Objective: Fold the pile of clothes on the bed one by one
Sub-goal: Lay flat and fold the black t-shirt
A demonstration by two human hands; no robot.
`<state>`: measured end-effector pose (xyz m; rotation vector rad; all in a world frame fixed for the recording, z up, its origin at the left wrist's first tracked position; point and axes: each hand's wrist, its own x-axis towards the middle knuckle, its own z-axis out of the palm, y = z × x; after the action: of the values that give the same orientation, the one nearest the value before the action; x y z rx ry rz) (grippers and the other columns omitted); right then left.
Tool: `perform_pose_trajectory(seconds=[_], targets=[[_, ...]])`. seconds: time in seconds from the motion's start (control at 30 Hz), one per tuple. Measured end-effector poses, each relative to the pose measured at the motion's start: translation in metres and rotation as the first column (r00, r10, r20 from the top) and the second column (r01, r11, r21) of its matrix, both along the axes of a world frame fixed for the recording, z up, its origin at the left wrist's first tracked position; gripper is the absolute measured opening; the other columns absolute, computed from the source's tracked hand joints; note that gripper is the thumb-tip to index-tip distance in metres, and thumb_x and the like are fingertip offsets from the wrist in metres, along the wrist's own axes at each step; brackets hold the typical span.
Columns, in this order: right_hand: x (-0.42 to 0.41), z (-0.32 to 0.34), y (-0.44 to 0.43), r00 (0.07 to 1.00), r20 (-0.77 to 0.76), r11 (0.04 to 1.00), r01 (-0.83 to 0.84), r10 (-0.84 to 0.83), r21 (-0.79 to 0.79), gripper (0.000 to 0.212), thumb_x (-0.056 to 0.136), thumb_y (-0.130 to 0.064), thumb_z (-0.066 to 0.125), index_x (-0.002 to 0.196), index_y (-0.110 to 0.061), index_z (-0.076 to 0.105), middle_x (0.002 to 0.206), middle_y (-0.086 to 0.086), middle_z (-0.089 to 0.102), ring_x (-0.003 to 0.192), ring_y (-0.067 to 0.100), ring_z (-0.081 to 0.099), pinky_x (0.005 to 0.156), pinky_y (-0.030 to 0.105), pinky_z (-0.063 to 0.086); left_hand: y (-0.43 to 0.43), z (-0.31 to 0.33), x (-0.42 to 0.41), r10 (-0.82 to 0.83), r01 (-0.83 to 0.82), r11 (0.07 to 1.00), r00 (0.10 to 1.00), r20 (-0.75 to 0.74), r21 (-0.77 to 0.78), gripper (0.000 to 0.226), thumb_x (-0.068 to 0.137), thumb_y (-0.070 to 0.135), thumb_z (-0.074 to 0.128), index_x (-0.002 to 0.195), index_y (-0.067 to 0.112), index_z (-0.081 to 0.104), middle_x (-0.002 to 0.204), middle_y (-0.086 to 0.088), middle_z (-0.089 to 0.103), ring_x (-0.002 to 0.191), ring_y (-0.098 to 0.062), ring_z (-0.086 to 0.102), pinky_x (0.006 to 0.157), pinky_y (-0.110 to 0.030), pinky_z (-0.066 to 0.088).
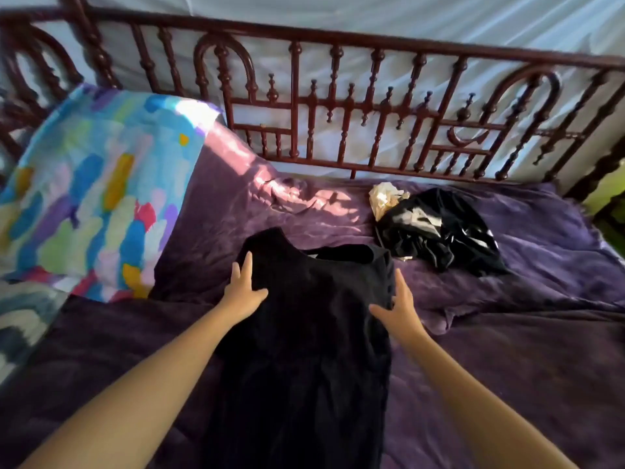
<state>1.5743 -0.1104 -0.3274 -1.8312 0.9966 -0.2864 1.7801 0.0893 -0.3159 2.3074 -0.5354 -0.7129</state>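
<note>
A black sleeveless garment (311, 319) lies spread lengthwise on the purple bedspread (507, 350), neckline toward the headrail. My left hand (244, 290) rests flat on its left shoulder area, fingers straight. My right hand (398, 308) lies along its right edge with fingers extended and the thumb on the cloth. A small pile (436, 228) of shiny black fabric with a cream piece (384, 196) sits behind and to the right of the garment.
A colourful patterned pillow (91, 191) leans at the left end of the bed. A dark red ornate railing (338, 123) runs along the far side, with white cloth behind it. Sunlight falls on the spread near the pillow.
</note>
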Motion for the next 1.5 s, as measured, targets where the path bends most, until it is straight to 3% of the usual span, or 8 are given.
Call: perform_pose_trajectory(seconds=[0.23, 0.4, 0.53, 0.73, 0.87, 1.23, 1.33, 1.5], targets=[[-0.139, -0.165, 0.124, 0.864, -0.502, 0.942, 0.195, -0.032, 0.274, 0.068, 0.080, 0.003, 0.058, 0.142, -0.009, 0.031, 0.138, 0.018, 0.039, 0.125, 0.030, 0.037, 0.099, 0.033, 0.038, 0.144, -0.162, -0.137, 0.253, -0.120, 0.815, 0.954, -0.163, 0.567, 0.080, 0.093, 0.039, 0.052, 0.150, 0.019, 0.000, 0.155, -0.013, 0.013, 0.137, -0.034, 0.025, 0.106, -0.044, 0.034], [-0.166, -0.195, 0.183, 0.838, -0.530, 0.879, 0.343, -0.128, 0.331, 0.061, 0.083, -0.001, 0.063, 0.138, -0.004, 0.037, 0.130, 0.016, 0.052, 0.120, 0.029, 0.049, 0.100, 0.036, 0.041, 0.196, -0.186, -0.166, 0.136, -0.066, 0.831, 0.987, -0.086, 0.552, 0.055, 0.092, 0.028, 0.056, 0.140, 0.011, 0.036, 0.135, -0.009, 0.047, 0.124, -0.027, 0.045, 0.097, -0.037, 0.042], [-0.160, -0.191, 0.185, 0.833, -0.502, 0.796, 0.459, -0.231, 0.395, 0.032, 0.083, 0.005, 0.061, 0.115, 0.004, 0.056, 0.103, 0.014, 0.064, 0.090, 0.024, 0.059, 0.069, 0.027, 0.049, 0.199, -0.188, -0.165, 0.324, -0.206, 0.870, 0.924, -0.204, 0.448, 0.036, 0.092, 0.010, 0.054, 0.125, -0.004, 0.051, 0.118, -0.020, 0.059, 0.110, -0.035, 0.056, 0.093, -0.038, 0.045], [-0.173, -0.154, 0.167, 0.826, -0.295, 0.663, 0.562, -0.480, 0.494, 0.011, 0.084, -0.003, 0.064, 0.074, -0.005, 0.064, 0.053, -0.001, 0.064, 0.046, 0.008, 0.058, 0.038, 0.016, 0.042, 0.209, -0.161, -0.166, 0.728, -0.782, 0.590, 0.407, -0.552, 0.201, 0.022, 0.096, -0.002, 0.036, 0.106, 0.004, 0.055, 0.096, -0.015, 0.058, 0.089, -0.030, 0.054, 0.077, -0.041, 0.045], [-0.208, -0.119, 0.143, 0.618, -0.183, 0.389, 0.669, -0.765, 0.634, 0.008, 0.085, -0.009, 0.060, 0.079, -0.012, 0.062, 0.056, -0.003, 0.067, 0.051, 0.011, 0.062, 0.041, 0.015, 0.047, 0.234, -0.139, -0.165, 0.706, -0.860, 0.497, 0.322, -0.631, 0.117, 0.021, 0.098, 0.005, 0.039, 0.090, 0.012, 0.057, 0.085, -0.008, 0.054, 0.074, -0.023, 0.051, 0.064, -0.033, 0.039], [-0.299, -0.108, 0.175, 0.605, -0.249, 0.480, 0.772, -0.757, 0.416, 0.028, 0.086, -0.004, 0.063, 0.067, -0.011, 0.044, 0.058, 0.005, 0.042, 0.031, 0.006, 0.038, 0.032, 0.012, 0.030, 0.322, -0.119, -0.193, 0.522, -0.542, 0.840, 0.806, -0.277, 0.005, 0.032, 0.078, 0.009, 0.074, 0.103, 0.017, 0.056, 0.092, -0.008, 0.059, 0.082, -0.022, 0.057, 0.064, -0.035, 0.046], [-0.296, -0.124, 0.191, 0.659, -0.368, 0.630, 0.747, -0.656, 0.215, 0.010, 0.085, -0.003, 0.064, 0.089, -0.002, 0.055, 0.070, 0.012, 0.053, 0.055, 0.020, 0.048, 0.043, 0.020, 0.039, 0.330, -0.126, -0.204, 0.400, -0.380, 0.913, 0.905, -0.147, 0.146, 0.024, 0.080, 0.000, 0.069, 0.098, 0.009, 0.057, 0.091, -0.013, 0.058, 0.089, -0.031, 0.056, 0.068, -0.037, 0.043], [-0.285, -0.143, 0.211, 0.738, -0.639, 0.932, 0.351, -0.218, 0.088, 0.059, 0.084, -0.010, 0.061, 0.138, -0.014, 0.037, 0.129, 0.021, 0.041, 0.112, 0.040, 0.047, 0.090, 0.044, 0.044, 0.323, -0.138, -0.212, 0.232, -0.226, 0.928, 0.973, 0.015, 0.295, 0.021, 0.080, -0.006, 0.065, 0.098, 0.001, 0.059, 0.096, -0.022, 0.062, 0.097, -0.039, 0.058, 0.076, -0.037, 0.040]])
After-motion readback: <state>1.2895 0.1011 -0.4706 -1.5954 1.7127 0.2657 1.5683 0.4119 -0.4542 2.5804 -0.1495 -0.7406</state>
